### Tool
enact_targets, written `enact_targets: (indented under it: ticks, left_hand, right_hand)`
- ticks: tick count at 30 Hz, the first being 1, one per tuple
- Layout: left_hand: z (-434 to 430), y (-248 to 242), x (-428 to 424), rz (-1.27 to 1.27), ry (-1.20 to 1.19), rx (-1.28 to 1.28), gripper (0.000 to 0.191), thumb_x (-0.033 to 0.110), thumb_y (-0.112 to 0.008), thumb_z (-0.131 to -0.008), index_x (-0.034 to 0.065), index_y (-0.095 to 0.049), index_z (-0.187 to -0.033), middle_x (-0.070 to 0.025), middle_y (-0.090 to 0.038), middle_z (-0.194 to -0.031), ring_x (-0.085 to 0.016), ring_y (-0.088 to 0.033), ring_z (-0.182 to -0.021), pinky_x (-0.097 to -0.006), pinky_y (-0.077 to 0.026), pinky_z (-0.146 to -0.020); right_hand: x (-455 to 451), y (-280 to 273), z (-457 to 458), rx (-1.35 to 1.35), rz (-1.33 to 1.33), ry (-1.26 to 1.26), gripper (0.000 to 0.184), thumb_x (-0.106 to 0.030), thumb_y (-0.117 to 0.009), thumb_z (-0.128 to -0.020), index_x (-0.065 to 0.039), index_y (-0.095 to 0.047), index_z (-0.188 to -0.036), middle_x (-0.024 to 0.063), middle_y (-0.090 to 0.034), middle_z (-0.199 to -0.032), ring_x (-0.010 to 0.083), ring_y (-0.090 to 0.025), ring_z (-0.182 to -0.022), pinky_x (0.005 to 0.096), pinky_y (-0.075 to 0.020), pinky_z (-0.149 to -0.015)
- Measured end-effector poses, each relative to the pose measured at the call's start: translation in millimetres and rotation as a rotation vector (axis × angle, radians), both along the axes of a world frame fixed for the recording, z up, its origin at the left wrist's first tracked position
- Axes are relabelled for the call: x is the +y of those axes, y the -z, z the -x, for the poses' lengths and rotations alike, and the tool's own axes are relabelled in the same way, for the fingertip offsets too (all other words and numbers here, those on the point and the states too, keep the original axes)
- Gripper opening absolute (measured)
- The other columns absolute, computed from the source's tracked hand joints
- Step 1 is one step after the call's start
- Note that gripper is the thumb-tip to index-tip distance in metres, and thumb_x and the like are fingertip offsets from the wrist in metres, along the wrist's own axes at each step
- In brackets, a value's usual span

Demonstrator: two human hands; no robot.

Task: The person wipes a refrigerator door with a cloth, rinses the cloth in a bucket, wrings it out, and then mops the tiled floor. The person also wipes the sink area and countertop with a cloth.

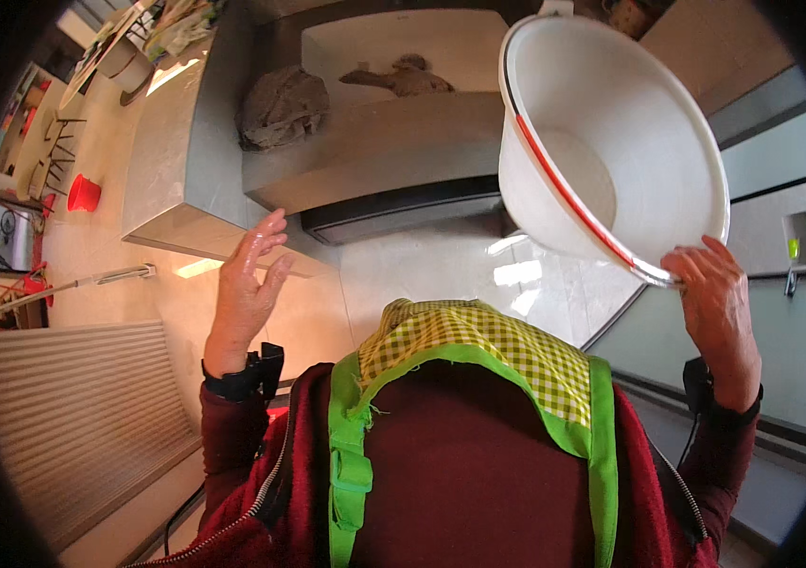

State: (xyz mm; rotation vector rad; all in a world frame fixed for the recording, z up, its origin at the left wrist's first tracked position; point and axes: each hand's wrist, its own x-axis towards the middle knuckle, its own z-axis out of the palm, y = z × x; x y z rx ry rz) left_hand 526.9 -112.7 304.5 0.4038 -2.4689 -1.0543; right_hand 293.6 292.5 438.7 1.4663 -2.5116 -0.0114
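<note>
A large white plastic bucket (566, 192) is tilted at the right, its inner wall and bottom showing with nothing seen in it. On its near right rim, which carries a red and black stripe, my right hand (715, 298) has a grip. At the left, my left hand (250, 284) is raised, looks wet and holds nothing, its fingers apart. Ahead stands a white sink (403, 35) with a brownish, wet-looking clump (417, 78) in it; what it is, I cannot tell. A crumpled grey-brown cloth (285, 106) lies on the counter to the sink's left.
A grey cabinet end (190, 156) juts out at the left. Beyond it are a red bucket (84, 193), a long pole (90, 279) and a ribbed panel (83, 419). Glass panels (786, 334) stand at the right. Pale glossy floor tiles (445, 270) lie below the counter.
</note>
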Motion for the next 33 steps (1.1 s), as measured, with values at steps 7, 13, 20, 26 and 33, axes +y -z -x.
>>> enact_targets:
  ticks: [7, 13, 20, 26, 33]
  left_hand:
    - [-25.0, -36.1, -1.1, -0.131, -0.127, 0.085, 0.042, 0.002, -0.059, -0.086, 0.0031, -0.050, -0.127, -0.0111, -0.059, -0.120, -0.021, -0.060, -0.103, -0.0300, -0.048, -0.087]
    - [21.1, -68.6, 1.3, 0.019, -0.014, 0.173, 0.040, 0.004, -0.061, -0.086, 0.0024, -0.051, -0.125, -0.0115, -0.059, -0.115, -0.021, -0.062, -0.097, -0.0297, -0.049, -0.084]
    - [102.7, -105.8, 13.2, 0.088, 0.023, 0.001, 0.039, 0.011, -0.059, -0.088, 0.0019, -0.051, -0.125, -0.0129, -0.059, -0.115, -0.019, -0.061, -0.095, -0.0294, -0.049, -0.081]
    - [143.6, -97.5, 8.8, 0.124, 0.012, -0.209, 0.037, 0.010, -0.058, -0.088, 0.0017, -0.053, -0.123, -0.0138, -0.060, -0.108, -0.021, -0.061, -0.092, -0.0307, -0.048, -0.077]
    - [138.2, -81.9, -13.1, -0.036, -0.077, -0.344, 0.039, 0.016, -0.061, -0.085, 0.0036, -0.055, -0.122, -0.0170, -0.062, -0.110, -0.022, -0.064, -0.092, -0.0332, -0.050, -0.077]
  right_hand:
    - [-35.0, -27.2, 14.8, 0.267, 0.011, -0.059, 0.019, 0.002, -0.054, -0.075, -0.004, -0.056, -0.092, 0.0116, -0.059, -0.081, 0.0292, -0.060, -0.087, 0.0467, -0.0410, -0.096]
    - [-32.6, -45.4, 47.2, 0.240, 0.041, -0.060, 0.017, 0.005, -0.053, -0.073, -0.003, -0.055, -0.089, 0.0117, -0.059, -0.076, 0.0303, -0.059, -0.080, 0.0430, -0.0434, -0.088]
    - [1.3, -30.1, 103.8, 0.172, -0.004, -0.030, 0.017, 0.004, -0.050, -0.075, -0.004, -0.055, -0.089, 0.0140, -0.058, -0.074, 0.0322, -0.058, -0.076, 0.0424, -0.0448, -0.085]
    - [11.4, -12.2, 114.2, 0.103, -0.003, -0.011, 0.025, 0.005, -0.048, -0.075, -0.004, -0.057, -0.096, 0.0122, -0.062, -0.087, 0.0299, -0.060, -0.087, 0.0453, -0.0388, -0.099]
    - [-0.5, -22.1, 154.1, -0.042, -0.090, -0.063, 0.027, 0.002, -0.047, -0.075, -0.006, -0.055, -0.099, 0.0094, -0.061, -0.095, 0.0261, -0.058, -0.095, 0.0446, -0.0357, -0.100]
